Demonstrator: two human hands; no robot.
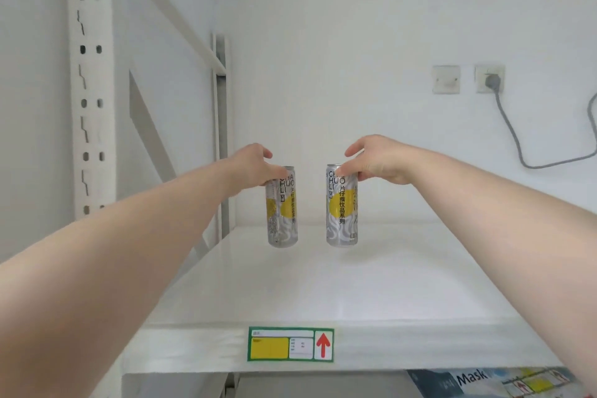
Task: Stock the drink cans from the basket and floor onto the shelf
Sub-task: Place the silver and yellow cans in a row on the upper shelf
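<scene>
Two tall silver cans with yellow circles and black lettering stand upright near the back of the white shelf point(323, 287). My left hand point(255, 165) grips the top of the left can point(282, 220) with fingers curled round its rim. My right hand point(374, 160) pinches the top of the right can point(340, 213) from the right side. The cans stand about a can's width apart. Both bottoms look to be on the shelf surface or just at it; I cannot tell which. No basket or floor shows.
A white perforated upright point(92, 90) and diagonal braces frame the shelf's left side. On the back wall are two sockets, with a grey plug and cable point(504, 119) at the right. A green and yellow price label point(290, 344) marks the front edge. A box printed "Mask" point(471, 380) lies below.
</scene>
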